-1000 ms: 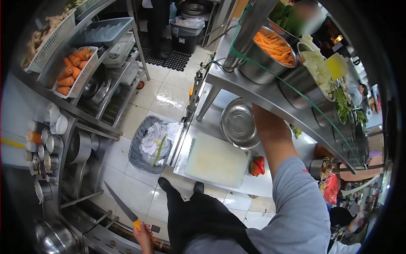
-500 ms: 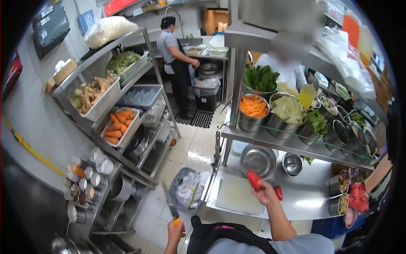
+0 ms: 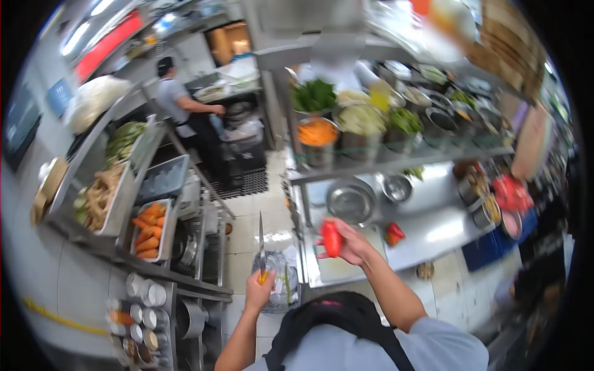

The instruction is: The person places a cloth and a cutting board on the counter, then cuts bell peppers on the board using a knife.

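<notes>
Right hand (image 3: 350, 243) part open, fingers loosely curled, holding a red pepper (image 3: 332, 238). Pepper sits against the fingers, on the left side of the palm, long axis running roughly near to far. It's up above the cutting board (image 3: 337, 268), not resting on it. Exact fingertip contact too blurred to tell.

Left hand (image 3: 258, 290) closed round the yellow-orange handle of a knife (image 3: 262, 238), blade pointing up and away to the far side. Knife and pepper well apart; knife is left of the pepper, over by the lined trash bin (image 3: 291, 299). Bin has crumpled white stuff and a long green piece in it.

Second red pepper (image 3: 394, 234) on the metal counter (image 3: 436, 213), right of the right hand. Wide metal bowl (image 3: 351, 201) just beyond the held pepper, smaller metal bowl (image 3: 396, 187) to its right.

Shelf (image 3: 396, 159) over the far side of the counter: metal pots in a row, shredded carrots (image 3: 318, 132) at the left end, chopped pale leaves (image 3: 361, 119) next, then green leaves (image 3: 405, 120). Rack on the left has whole carrots (image 3: 148, 234) in a white basket, ginger (image 3: 101, 195) in another. Another person (image 3: 179, 102) stands at the far left, one arm out over the work area there.
</notes>
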A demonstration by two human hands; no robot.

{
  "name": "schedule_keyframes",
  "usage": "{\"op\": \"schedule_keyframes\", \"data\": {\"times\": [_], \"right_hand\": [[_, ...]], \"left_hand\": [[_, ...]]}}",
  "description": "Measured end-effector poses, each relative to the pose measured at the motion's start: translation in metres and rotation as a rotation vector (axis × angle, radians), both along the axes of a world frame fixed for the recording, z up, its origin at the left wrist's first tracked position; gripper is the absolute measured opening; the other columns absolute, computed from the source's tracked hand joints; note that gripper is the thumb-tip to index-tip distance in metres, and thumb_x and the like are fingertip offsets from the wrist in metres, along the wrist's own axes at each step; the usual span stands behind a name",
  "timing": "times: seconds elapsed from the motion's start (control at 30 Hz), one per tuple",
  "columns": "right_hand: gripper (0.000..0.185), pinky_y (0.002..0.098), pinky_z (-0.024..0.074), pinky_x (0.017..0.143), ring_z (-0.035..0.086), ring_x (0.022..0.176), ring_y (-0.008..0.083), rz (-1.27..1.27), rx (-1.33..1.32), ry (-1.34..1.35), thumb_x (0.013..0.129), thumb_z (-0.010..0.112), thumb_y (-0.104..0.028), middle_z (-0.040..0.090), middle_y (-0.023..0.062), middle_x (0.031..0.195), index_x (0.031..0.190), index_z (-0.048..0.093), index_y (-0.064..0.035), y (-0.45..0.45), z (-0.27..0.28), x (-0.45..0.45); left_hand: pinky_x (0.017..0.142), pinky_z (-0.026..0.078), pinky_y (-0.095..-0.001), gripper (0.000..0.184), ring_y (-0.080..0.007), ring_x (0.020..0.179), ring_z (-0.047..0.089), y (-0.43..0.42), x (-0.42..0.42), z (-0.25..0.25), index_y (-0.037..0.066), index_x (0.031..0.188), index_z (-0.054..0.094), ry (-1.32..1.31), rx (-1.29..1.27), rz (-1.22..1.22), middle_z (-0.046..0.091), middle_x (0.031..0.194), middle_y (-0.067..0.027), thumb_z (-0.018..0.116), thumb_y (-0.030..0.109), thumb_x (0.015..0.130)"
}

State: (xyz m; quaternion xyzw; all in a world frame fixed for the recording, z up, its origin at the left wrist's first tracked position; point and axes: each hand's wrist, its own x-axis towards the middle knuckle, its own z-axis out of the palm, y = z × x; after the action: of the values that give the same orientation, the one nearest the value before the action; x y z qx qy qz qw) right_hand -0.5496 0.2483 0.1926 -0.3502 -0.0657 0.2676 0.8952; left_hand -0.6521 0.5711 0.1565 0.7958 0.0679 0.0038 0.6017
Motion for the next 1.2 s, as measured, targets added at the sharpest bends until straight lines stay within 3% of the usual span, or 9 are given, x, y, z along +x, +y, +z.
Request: {"op": "schedule_keyframes", "data": {"times": [0.07,0.17,0.3,0.47,0.5,0.63,0.7,0.8,1.2], "right_hand": [[0.058,0.0533,0.0665,0.073,0.069,0.111,0.0321,0.077,-0.085,-0.02,0.11,0.054,-0.047,0.06,0.0139,0.132,0.158,0.036,-0.0199,0.017,0.013,-0.01],[0.059,0.0364,0.0639,0.076,0.07,0.102,0.0192,0.07,-0.15,-0.114,0.107,0.064,-0.04,0.064,0.0117,0.13,0.156,0.038,-0.018,0.041,0.007,-0.022],[0.064,0.0309,0.0609,0.076,0.068,0.097,0.0149,0.001,-0.191,-0.217,0.104,0.071,-0.036,0.066,0.009,0.13,0.155,0.039,-0.016,0.051,0.008,-0.031],[0.06,0.0227,0.0459,0.061,0.055,0.074,0.0056,-0.01,-0.285,-0.165,0.1,0.076,-0.038,0.064,0.0001,0.104,0.146,0.048,-0.0112,0.056,0.016,-0.044],[0.06,0.0227,0.0459,0.061,0.055,0.074,0.0056,-0.006,-0.29,-0.161,0.1,0.076,-0.038,0.064,0.0001,0.104,0.146,0.048,-0.0112,0.058,0.01,-0.044],[0.056,0.0203,0.0371,0.058,0.046,0.069,0.0022,-0.047,-0.442,-0.318,0.1,0.076,-0.041,0.056,-0.0057,0.091,0.139,0.052,-0.0095,0.065,0.008,-0.048],[0.034,0.0234,0.037,0.056,0.047,0.068,0.005,-0.041,-0.496,-0.323,0.103,0.069,-0.018,0.055,-0.0036,0.088,0.133,0.057,-0.0099,0.065,0.008,-0.052],[0.037,0.0241,0.0377,0.056,0.048,0.068,0.0052,-0.016,-0.521,-0.26,0.101,0.068,-0.013,0.056,-0.0033,0.088,0.137,0.058,-0.0093,0.067,0.017,-0.056],[0.038,0.0234,0.0358,0.057,0.045,0.066,0.0053,0.131,-0.482,-0.2,0.101,0.071,-0.016,0.052,-0.0045,0.083,0.135,0.055,-0.0099,0.054,0.005,-0.049]], "left_hand": [[0.056,0.045,-0.0298,0.03,-0.0098,0.059,0.056,-0.013,0.006,0.034,0.003,0.088,0.068,0.044,0.004,-0.088,0.06,0.066,-0.0008,0.075,0.03,0.1],[0.06,0.047,-0.031,0.03,-0.012,0.063,0.059,-0.015,0.014,0.045,0.002,0.095,0.069,-0.025,0.068,-0.159,0.064,0.069,-0.0024,0.077,0.031,0.098],[0.063,0.05,-0.0351,0.035,-0.0182,0.066,0.063,-0.015,0.01,0.064,0.004,0.101,0.069,-0.247,0.208,-0.258,0.066,0.073,-0.0076,0.074,0.038,0.1],[0.065,0.052,-0.0431,0.044,-0.0339,0.069,0.07,-0.014,0.0,0.084,0.007,0.102,0.069,-0.156,0.288,-0.297,0.067,0.072,-0.0159,0.064,0.051,0.103],[0.064,0.053,-0.046,0.047,-0.0391,0.071,0.071,-0.015,-0.003,0.084,0.009,0.101,0.069,-0.153,0.33,-0.303,0.067,0.072,-0.0181,0.061,0.055,0.103],[0.061,0.051,-0.0451,0.041,-0.0392,0.066,0.068,-0.016,-0.011,0.086,0.008,0.099,0.068,-0.253,0.449,-0.278,0.064,0.068,-0.0167,0.062,0.049,0.104],[0.062,0.051,-0.0505,0.042,-0.0459,0.073,0.069,-0.015,-0.013,0.09,0.01,0.096,0.068,-0.227,0.513,-0.265,0.067,0.071,-0.0184,0.065,0.052,0.101],[0.06,0.052,-0.0526,0.049,-0.0439,0.068,0.07,-0.011,-0.016,0.089,0.01,0.093,0.066,-0.243,0.531,-0.251,0.07,0.07,-0.0174,0.066,0.059,0.098],[0.06,0.05,-0.0506,0.044,-0.042,0.067,0.068,-0.023,-0.028,0.076,0.011,0.089,0.068,-0.153,0.577,-0.184,0.066,0.065,-0.014,0.067,0.054,0.098]]}}
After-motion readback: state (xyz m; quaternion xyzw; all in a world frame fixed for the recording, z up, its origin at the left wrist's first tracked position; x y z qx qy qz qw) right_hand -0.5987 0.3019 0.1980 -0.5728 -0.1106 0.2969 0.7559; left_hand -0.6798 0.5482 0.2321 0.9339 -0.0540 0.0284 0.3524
